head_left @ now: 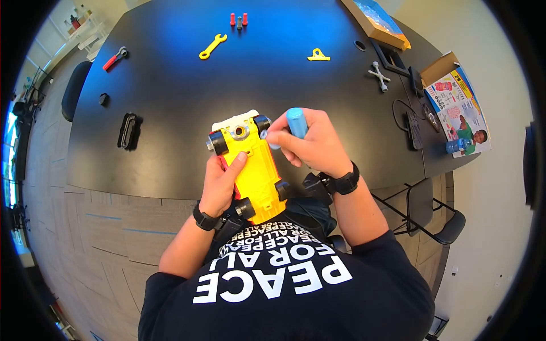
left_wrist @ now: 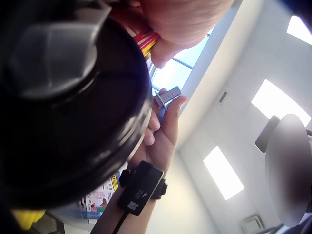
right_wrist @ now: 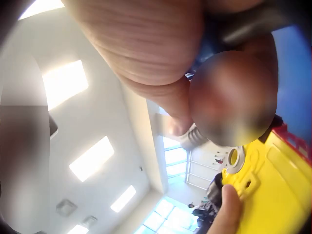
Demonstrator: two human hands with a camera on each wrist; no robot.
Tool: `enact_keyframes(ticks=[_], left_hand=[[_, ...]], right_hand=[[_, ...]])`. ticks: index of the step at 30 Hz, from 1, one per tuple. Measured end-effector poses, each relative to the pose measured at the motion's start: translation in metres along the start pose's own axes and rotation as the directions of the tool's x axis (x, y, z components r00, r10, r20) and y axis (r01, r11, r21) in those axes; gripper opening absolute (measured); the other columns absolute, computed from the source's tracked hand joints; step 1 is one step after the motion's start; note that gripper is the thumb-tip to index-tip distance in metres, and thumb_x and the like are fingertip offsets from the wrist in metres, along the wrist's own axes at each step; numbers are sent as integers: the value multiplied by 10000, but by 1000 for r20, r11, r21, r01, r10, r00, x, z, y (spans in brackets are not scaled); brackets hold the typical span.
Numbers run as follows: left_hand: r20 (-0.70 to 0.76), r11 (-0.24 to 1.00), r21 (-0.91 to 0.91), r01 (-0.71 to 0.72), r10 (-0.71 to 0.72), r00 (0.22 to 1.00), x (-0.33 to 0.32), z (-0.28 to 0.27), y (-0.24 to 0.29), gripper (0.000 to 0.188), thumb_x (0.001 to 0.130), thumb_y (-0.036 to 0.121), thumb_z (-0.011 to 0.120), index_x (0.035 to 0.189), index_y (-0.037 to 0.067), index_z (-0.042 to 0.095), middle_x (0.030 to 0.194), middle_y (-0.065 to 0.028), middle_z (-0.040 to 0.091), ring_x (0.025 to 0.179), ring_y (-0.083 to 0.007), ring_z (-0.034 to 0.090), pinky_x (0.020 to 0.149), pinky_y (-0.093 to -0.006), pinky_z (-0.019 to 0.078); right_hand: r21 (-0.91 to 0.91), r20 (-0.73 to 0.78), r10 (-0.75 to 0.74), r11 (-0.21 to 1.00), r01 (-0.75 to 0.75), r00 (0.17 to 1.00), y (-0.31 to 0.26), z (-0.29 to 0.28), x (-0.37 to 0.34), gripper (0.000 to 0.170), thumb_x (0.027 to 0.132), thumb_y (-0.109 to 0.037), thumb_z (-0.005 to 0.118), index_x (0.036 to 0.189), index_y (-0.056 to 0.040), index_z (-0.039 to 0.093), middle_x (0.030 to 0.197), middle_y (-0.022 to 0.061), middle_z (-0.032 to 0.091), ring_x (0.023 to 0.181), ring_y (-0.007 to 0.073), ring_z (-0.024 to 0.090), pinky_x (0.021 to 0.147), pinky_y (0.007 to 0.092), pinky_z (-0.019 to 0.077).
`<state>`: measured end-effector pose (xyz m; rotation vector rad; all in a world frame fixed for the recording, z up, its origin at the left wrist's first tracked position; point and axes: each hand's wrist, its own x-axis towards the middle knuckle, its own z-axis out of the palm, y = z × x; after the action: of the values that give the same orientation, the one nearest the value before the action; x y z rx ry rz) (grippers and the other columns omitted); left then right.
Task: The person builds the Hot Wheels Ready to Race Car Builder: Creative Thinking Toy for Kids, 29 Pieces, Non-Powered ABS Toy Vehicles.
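A yellow toy car with black wheels is held underside up by the left hand, its thumb lying across the yellow base. Close to the car's front wheel, the right hand holds a tool by its blue handle and pinches a small grey ridged piece between finger and thumb. That piece is apart from the car in the left wrist view, where a black wheel fills the left side. The right wrist view shows a round ring on the car's yellow underside.
On the black table lie a yellow wrench, a red-handled tool, red and grey pegs, a yellow bracket and a grey cross-shaped piece. An open printed box and a water bottle are at the right.
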<state>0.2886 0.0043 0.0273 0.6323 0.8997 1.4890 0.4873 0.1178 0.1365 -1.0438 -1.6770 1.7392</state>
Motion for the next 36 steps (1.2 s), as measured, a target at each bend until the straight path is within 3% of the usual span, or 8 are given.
enact_keyframes(ticks=[7,10,20,25,27,29,31,36], left_hand=[[17,997,62,-41,40,999,-3,11,-4,431,1085,147,733,1453,-27,591,1337,-124,742,1163,-201,753,1023,-365,613],[-64,999,-6,54,-54,996,7,3,-2,391,1092,136,713,1419,-48,606,1301,-142,764,1125,-222,780,990,-369,637],[-122,994,-107,19,-32,992,32,-46,-13,420,1134,254,651,1456,-10,591,1326,-133,766,1142,-224,786,1001,-378,642],[-150,997,-78,-24,12,989,28,-50,-20,457,1129,280,653,1485,4,573,1369,-120,749,1172,-217,771,1002,-358,631],[-148,998,-60,5,-14,989,30,-46,-17,477,1123,289,661,1500,13,565,1372,-115,750,1169,-218,772,1013,-360,627],[-127,999,-5,36,-36,991,32,-44,-13,498,1115,304,672,1508,19,560,1375,-117,749,1171,-218,771,1023,-361,622],[-106,999,11,46,-44,993,37,-47,-13,509,1112,310,674,1514,22,553,1379,-119,747,1175,-221,769,1029,-363,620],[-100,996,39,79,-74,992,32,-56,-9,483,1110,264,666,1498,-2,556,1366,-146,749,1169,-241,777,1018,-377,631]], right_hand=[[-599,35,-666,583,549,746,22,18,22,241,921,-183,853,941,18,721,791,173,715,690,341,692,682,449,540],[-364,-390,-378,901,237,840,61,9,2,237,974,-214,829,936,-5,724,814,155,730,732,310,715,702,431,550],[-223,-302,262,915,-336,916,118,-58,-86,286,1034,-271,774,953,-4,712,734,100,706,535,195,680,564,341,539],[-896,-156,620,238,-375,769,129,-113,-166,243,940,-270,797,993,-33,786,919,216,812,893,384,801,841,493,620],[-835,-190,651,286,-470,735,206,-147,-214,297,953,-274,797,1124,-33,772,1169,256,799,1029,449,783,887,540,616],[-781,-391,19,523,-342,920,335,-158,-230,428,963,-261,802,1326,-52,714,1379,284,724,1084,481,767,865,550,628],[269,-528,744,603,-751,409,411,-152,-199,547,959,-259,782,1461,-70,674,1236,238,796,1035,466,789,901,527,623],[-417,-348,794,345,-841,498,483,-159,-177,464,879,-241,757,1295,-38,773,1130,222,823,973,385,802,853,475,627]])
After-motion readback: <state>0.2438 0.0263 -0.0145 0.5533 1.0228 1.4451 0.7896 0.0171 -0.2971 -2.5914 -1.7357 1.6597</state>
